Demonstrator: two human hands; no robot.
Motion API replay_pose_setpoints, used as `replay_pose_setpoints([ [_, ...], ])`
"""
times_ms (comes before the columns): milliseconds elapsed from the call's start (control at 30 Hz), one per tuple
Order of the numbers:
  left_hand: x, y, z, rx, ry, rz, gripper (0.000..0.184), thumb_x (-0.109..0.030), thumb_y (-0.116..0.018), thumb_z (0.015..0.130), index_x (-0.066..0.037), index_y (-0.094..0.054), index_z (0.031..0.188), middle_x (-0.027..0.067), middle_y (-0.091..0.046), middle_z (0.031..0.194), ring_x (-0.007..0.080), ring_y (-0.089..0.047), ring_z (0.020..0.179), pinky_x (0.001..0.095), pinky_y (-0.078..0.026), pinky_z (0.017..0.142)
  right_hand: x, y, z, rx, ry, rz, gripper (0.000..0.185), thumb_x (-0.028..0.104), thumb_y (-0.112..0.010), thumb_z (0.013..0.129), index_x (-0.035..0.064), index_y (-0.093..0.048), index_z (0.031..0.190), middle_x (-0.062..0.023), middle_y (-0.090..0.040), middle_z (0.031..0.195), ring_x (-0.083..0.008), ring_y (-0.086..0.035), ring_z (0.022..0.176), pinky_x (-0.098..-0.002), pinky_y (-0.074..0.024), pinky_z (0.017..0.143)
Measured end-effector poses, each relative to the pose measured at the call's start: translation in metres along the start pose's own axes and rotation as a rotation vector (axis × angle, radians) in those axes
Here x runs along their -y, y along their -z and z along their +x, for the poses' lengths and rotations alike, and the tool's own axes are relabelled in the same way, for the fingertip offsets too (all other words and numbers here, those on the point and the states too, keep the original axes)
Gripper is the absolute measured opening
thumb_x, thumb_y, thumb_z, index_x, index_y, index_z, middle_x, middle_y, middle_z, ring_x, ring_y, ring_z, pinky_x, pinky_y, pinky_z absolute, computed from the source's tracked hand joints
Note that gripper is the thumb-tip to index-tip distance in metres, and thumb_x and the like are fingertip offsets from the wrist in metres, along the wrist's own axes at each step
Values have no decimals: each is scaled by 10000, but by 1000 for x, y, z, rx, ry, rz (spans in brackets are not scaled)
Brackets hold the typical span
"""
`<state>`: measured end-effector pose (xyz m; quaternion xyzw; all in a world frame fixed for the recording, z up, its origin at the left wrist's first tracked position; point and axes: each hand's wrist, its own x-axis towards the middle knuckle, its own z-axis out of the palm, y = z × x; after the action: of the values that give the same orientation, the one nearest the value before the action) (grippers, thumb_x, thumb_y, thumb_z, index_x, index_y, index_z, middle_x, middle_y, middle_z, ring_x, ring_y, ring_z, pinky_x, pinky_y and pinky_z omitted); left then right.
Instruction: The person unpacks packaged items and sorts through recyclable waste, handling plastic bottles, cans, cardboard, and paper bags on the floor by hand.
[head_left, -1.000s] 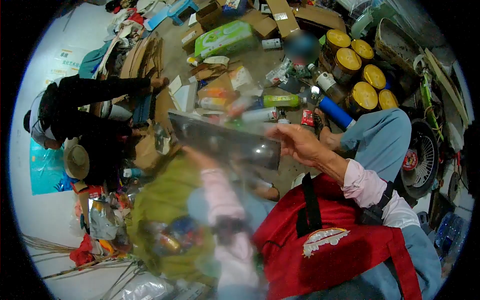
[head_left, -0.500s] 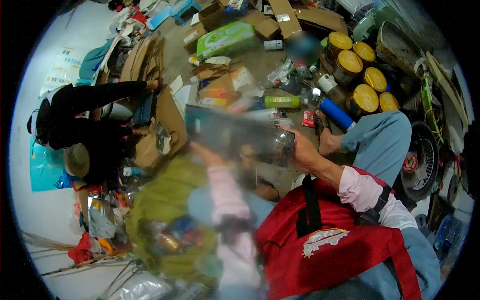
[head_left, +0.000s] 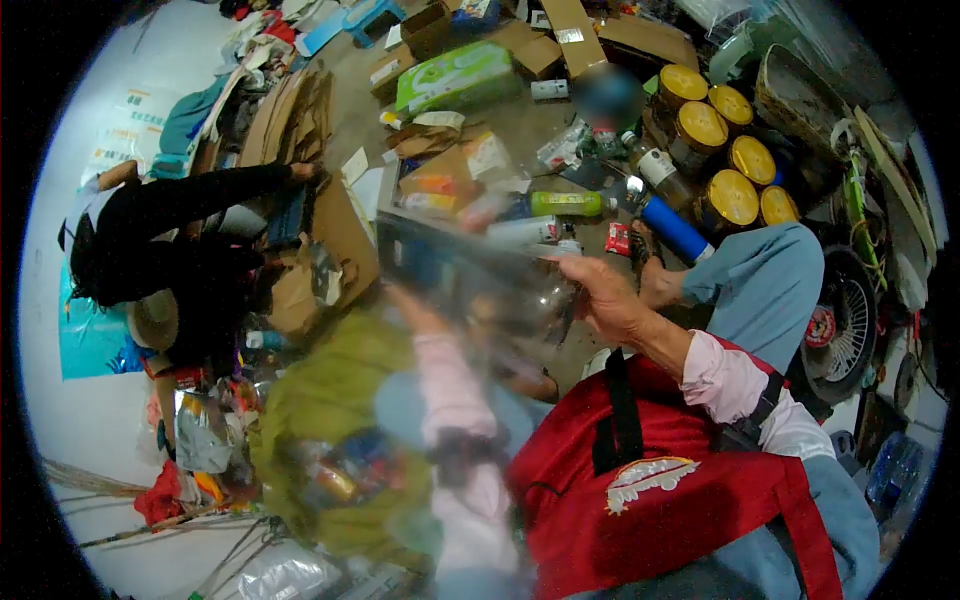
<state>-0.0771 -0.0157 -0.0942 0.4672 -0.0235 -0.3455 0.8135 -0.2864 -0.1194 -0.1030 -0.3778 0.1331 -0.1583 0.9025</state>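
A dark, glossy, see-through sheet (head_left: 465, 275), blurred, is stretched out in front of me, tilted down to the right. My right hand (head_left: 605, 300) is closed on its right end, thumb and fingers pinching the upper edge. At its lower left edge is my left hand (head_left: 412, 308), so smeared that its fingers cannot be made out. Below that hand lies an olive-green sack (head_left: 310, 385) with its mouth open, several coloured items (head_left: 345, 470) inside. Just beyond the sheet, a green-labelled bottle (head_left: 565, 204) and a red packet (head_left: 618, 238) lie on the floor.
Another person (head_left: 170, 230) in dark clothes bends over cardboard (head_left: 335, 235) at the left. Several yellow-lidded cans (head_left: 732, 197) stand at the right beside a blue cylinder (head_left: 672, 228) and a spoked wheel (head_left: 845, 315). A green package (head_left: 455, 78) and boxes (head_left: 540, 55) lie farther back.
The sheet has shifted right and tilts differently, its left end now farther right. My right hand moved slightly right and down. The other person's upper body has shifted, and an arm now shows higher up.
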Motion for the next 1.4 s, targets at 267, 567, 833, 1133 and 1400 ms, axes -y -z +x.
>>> replay_pose_setpoints([
  [267,-33,-3,-2,-129,-89,-12,689,-607,-290,856,-68,-398,1271,95,-458,1251,288,-481,1068,400,-388,919,5,21,0,2,44,-812,284,186,-602,802,-8,-580,1009,-24,-589,831,-70,-519,730,-228,-436,625],
  [567,-14,23,13,-7,-153,95,643,-576,-313,870,-69,-409,1255,89,-473,1228,272,-499,1044,383,-408,900,10,21,4,229,-339,-718,360,292,-603,816,8,-576,1034,-10,-594,848,-107,-526,788,-271,-429,717],
  [833,-28,-7,1,-71,-51,-81,486,-461,-305,913,-105,-467,1201,74,-517,1148,219,-502,1027,338,-403,908,-8,8,-10,-67,-222,-689,277,236,-563,852,1,-575,999,-11,-581,843,-92,-507,763,-242,-410,687],
  [1133,-78,-2,25,-75,-100,-35,562,-503,-296,908,-38,-467,1173,104,-516,1140,239,-526,981,363,-449,845,-21,29,-12,4,-273,-699,321,289,-542,857,-30,-560,826,-19,-494,638,-126,-467,582,-304,-400,551],
  [1400,-78,9,30,-214,-163,95,632,-580,-318,867,-25,-530,1082,114,-579,1023,238,-564,882,345,-477,761,-27,22,-13,46,-191,-807,375,337,-531,847,-34,-577,810,-52,-546,609,-138,-511,534,-313,-399,485],
])
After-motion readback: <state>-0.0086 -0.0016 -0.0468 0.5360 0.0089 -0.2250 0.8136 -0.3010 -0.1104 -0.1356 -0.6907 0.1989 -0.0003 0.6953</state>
